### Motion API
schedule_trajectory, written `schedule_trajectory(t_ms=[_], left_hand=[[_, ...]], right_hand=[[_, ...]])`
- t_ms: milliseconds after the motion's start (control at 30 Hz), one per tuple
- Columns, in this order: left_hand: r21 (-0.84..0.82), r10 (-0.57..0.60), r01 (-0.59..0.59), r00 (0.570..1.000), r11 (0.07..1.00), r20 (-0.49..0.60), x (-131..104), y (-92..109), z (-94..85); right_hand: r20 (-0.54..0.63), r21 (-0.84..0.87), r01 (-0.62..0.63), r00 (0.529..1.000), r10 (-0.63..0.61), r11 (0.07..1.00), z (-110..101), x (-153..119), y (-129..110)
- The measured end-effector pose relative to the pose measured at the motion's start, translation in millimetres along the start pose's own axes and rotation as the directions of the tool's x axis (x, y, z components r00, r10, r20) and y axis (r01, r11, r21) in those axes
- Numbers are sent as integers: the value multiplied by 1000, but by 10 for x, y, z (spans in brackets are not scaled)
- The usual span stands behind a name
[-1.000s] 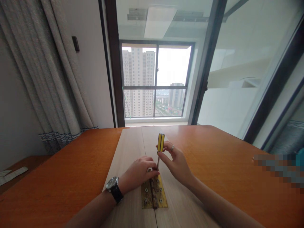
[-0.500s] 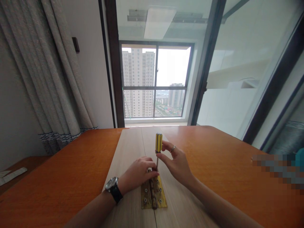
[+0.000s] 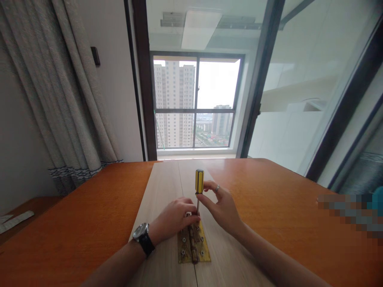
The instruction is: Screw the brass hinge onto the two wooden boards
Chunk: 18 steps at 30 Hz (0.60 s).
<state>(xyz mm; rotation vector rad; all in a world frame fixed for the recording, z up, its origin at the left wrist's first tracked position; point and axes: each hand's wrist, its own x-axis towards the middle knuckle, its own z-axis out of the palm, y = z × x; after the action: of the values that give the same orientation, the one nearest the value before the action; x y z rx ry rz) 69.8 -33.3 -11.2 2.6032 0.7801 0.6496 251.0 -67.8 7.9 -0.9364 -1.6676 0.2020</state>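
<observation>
A screwdriver [image 3: 199, 181] with a yellow and black handle stands nearly upright over the boards. My right hand [image 3: 223, 205] grips the lower part of its handle between thumb and fingers. Down at the tip, the thumb and fingers of my left hand [image 3: 176, 217] are closed around the shaft's lower end; what they pinch there is hidden. Beneath them lies a worn brass hinge [image 3: 204, 249], its knuckle running along the joint between two pale wooden boards [image 3: 161, 187]. Several screws show in both hinge leaves. My left hand covers the hinge's far end.
The boards rest on an orange-brown wooden table [image 3: 104, 215]. A grey curtain [image 3: 74, 87] hangs at the left, and a window [image 3: 197, 103] is beyond the table. White strips [image 3: 16, 221] lie at the far left. A blurred patch covers something at the right edge.
The screwdriver's handle has shifted slightly down and left, along with my right hand's fingers. My left hand and the hinge stay in place.
</observation>
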Motion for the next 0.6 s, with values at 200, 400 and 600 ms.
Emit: schedule_trajectory(t_ms=[200,400,600], left_hand=[[-4,19,-19,1000,1000,-9,-3,2,12],[-14,-5,5,1000,1000,-25,-20,65,-42],[7,43,-43,999,999,-9,-15,75,-53]], right_hand=[[-10,-8,-17,1000,17,1000,0,-15,3],[71,65,9,997,-14,998,-24,6,-27],[116,122,-28,993,14,992,-12,1,-54]])
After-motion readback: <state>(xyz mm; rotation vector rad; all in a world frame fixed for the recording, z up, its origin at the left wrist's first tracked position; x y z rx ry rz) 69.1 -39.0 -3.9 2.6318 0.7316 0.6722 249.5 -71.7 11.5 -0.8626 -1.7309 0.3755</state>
